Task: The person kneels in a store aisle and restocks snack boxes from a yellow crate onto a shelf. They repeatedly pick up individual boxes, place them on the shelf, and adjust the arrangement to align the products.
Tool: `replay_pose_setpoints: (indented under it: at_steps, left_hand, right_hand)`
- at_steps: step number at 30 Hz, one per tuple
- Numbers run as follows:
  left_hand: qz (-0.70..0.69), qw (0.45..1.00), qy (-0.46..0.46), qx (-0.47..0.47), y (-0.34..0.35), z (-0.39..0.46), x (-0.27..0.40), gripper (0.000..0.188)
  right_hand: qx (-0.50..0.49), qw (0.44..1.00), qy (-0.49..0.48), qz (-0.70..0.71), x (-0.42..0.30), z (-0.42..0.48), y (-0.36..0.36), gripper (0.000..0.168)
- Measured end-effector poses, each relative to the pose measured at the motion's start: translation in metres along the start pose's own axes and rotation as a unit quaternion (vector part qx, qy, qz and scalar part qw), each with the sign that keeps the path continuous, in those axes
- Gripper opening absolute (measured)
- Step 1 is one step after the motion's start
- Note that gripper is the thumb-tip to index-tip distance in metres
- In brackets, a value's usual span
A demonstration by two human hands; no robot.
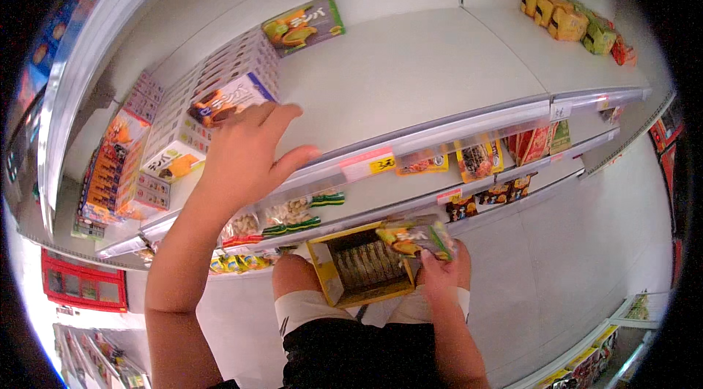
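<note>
My left hand [247, 147] reaches over the white store shelf [395, 76], beside a snack box with a blue edge [233, 98] that lies at the front of the stacked boxes; its thumb and fingers are spread, and whether the fingertips touch that box is hard to see. My right hand [439, 274] grips a green and grey snack box [414, 238] above my lap. Below it an open yellow cardboard carton [324, 274], packed with a row of upright boxes, rests at my thighs. A like green and grey box [305, 25] leans at the back of the shelf, behind the stack.
Rows of snack boxes [178, 142] fill the shelf's left part. Yellow and green packets [560, 21] stand at its far right. A price rail [467, 128] edges the shelf. Lower shelves hold bagged nuts [288, 212] and pouches [480, 161]. A red-framed case [85, 282] stands at lower left.
</note>
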State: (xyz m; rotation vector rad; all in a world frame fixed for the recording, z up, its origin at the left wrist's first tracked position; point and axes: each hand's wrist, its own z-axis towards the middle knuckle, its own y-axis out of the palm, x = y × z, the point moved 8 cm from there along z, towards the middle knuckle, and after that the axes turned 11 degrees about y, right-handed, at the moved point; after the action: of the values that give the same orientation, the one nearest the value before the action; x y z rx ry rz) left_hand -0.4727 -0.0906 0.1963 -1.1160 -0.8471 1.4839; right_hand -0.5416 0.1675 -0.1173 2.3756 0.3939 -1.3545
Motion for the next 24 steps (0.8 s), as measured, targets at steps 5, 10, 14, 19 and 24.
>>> replay_pose_setpoints:
  at_steps: [5,10,14,19,24]
  left_hand:
    - [-0.098,0.994,0.004,0.039,0.012,-0.068,-0.036,0.051]
    - [-0.085,0.995,-0.010,0.048,0.023,-0.077,-0.035,0.058]
    - [-0.086,0.994,-0.048,0.046,0.027,-0.075,-0.040,0.059]
    - [-0.102,0.992,-0.054,0.049,0.028,-0.071,-0.041,0.059]
    - [-0.058,0.995,-0.037,0.073,0.029,-0.074,-0.043,0.057]
  right_hand:
    - [0.057,0.989,-0.070,0.113,-0.070,-0.044,-0.013,0.056]
    - [0.027,0.917,-0.364,0.161,-0.214,-0.053,0.017,0.060]
    - [0.040,0.913,-0.406,-0.008,-0.300,-0.042,0.064,0.057]
    - [0.044,0.879,-0.389,-0.272,-0.331,0.039,0.103,0.066]
    - [0.023,0.843,-0.385,-0.376,-0.338,0.063,0.128,0.064]
